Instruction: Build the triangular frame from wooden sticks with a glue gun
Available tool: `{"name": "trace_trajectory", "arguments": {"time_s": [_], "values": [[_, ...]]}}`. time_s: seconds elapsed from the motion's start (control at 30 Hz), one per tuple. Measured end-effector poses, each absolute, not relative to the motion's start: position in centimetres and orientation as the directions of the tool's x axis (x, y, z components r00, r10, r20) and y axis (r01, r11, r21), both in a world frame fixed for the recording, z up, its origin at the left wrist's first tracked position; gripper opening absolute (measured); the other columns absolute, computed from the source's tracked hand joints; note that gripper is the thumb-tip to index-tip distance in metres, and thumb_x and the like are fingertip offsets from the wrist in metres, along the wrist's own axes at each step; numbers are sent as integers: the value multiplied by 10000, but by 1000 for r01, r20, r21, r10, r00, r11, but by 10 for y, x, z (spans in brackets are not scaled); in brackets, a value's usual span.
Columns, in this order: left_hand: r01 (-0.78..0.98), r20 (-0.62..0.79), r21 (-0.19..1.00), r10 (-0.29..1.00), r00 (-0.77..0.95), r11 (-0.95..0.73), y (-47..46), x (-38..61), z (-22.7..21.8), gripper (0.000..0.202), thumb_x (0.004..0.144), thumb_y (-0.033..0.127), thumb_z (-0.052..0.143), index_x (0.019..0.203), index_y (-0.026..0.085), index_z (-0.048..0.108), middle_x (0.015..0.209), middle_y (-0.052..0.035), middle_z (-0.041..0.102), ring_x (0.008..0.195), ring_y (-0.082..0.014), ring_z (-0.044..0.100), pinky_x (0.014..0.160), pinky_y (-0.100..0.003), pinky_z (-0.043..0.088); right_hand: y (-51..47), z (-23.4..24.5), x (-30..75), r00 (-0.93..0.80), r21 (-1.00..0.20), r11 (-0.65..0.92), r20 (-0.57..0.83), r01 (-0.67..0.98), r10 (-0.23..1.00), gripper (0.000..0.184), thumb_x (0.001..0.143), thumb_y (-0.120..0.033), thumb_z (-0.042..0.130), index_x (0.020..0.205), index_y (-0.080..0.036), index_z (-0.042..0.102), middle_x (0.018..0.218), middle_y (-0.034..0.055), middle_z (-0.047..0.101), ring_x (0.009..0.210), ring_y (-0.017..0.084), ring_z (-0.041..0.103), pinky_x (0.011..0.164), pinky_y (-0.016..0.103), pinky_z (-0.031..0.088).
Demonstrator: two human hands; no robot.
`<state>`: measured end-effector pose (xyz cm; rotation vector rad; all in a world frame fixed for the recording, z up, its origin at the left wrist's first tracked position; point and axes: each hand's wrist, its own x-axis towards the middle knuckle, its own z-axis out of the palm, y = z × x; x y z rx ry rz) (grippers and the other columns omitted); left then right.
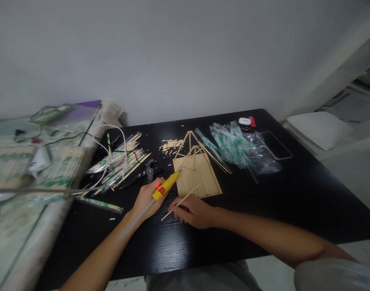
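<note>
My left hand (150, 201) is wrapped round a yellow hot glue gun (166, 186), whose nozzle points up and to the right. A long translucent glue stick (138, 218) sticks out of its back end over my forearm, and a small red light glows on its side. Between the fingers of my right hand (192, 211) is a thin wooden chopstick (181, 202), tilted up to the right. Just beyond both hands lies a flat panel of sticks laid side by side (197, 176). An open, pointed frame of sticks (190, 147) rises at its far end.
Left of the panel are pliers (150, 170) and wrapped chopsticks (124, 161) with a white cable (124, 139) across them. Short stick pieces (172, 145) are heaped behind. Crumpled plastic wrappers (233, 147), a white case (244, 121) and a clear-edged dark slab (275, 145) lie to the right.
</note>
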<state>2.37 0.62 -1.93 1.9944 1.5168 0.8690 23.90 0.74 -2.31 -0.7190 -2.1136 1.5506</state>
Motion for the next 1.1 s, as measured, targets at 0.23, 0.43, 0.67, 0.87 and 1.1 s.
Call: {"name": "trace_trajectory", "arguments": {"time_s": [0.23, 0.43, 0.67, 0.87, 1.1], "values": [[648, 198, 708, 959, 201, -282, 7, 23, -19, 107, 926, 326, 599, 938, 229, 641, 761, 27, 695, 613, -110, 643, 599, -197, 490, 8, -24, 239, -778, -956, 245, 29, 161, 627, 251, 1018, -276, 469, 920, -133, 651, 699, 14, 655, 575, 106, 603, 593, 221, 466], [652, 207, 704, 960, 190, -281, 7, 24, -18, 105, 916, 322, 592, 911, 227, 634, 719, 34, 678, 586, -110, 628, 575, -199, 478, 7, -22, 239, -771, -961, 230, 29, 153, 636, 234, 1010, -266, 479, 909, -138, 646, 695, 6, 644, 567, 103, 602, 585, 218, 468], [714, 309, 676, 950, -51, -182, 8, 20, -14, 263, 854, 340, 662, 1065, 218, 563, 780, 31, 679, 607, -127, 611, 590, -222, 480, 7, -21, 238, -772, -961, 222, 16, 163, 635, 229, 1012, -260, 482, 955, -131, 662, 716, 13, 651, 567, 102, 603, 577, 214, 458], [656, 307, 738, 945, -113, -161, 16, 9, -16, 462, 812, 260, 642, 1240, 207, 476, 1027, -46, 691, 848, -184, 684, 746, -294, 552, 7, -21, 240, -783, -963, 203, -11, 175, 622, 223, 1008, -239, 475, 972, -129, 665, 724, 15, 655, 582, 101, 605, 576, 203, 453], [592, 280, 783, 958, -57, -194, 15, 9, -18, 458, 840, 281, 649, 1260, 212, 478, 1034, -55, 682, 897, -190, 701, 773, -308, 580, 7, -23, 240, -783, -972, 172, -21, 162, 621, 200, 1000, -217, 479, 969, -141, 661, 721, 5, 635, 592, 102, 605, 570, 199, 448]]}}
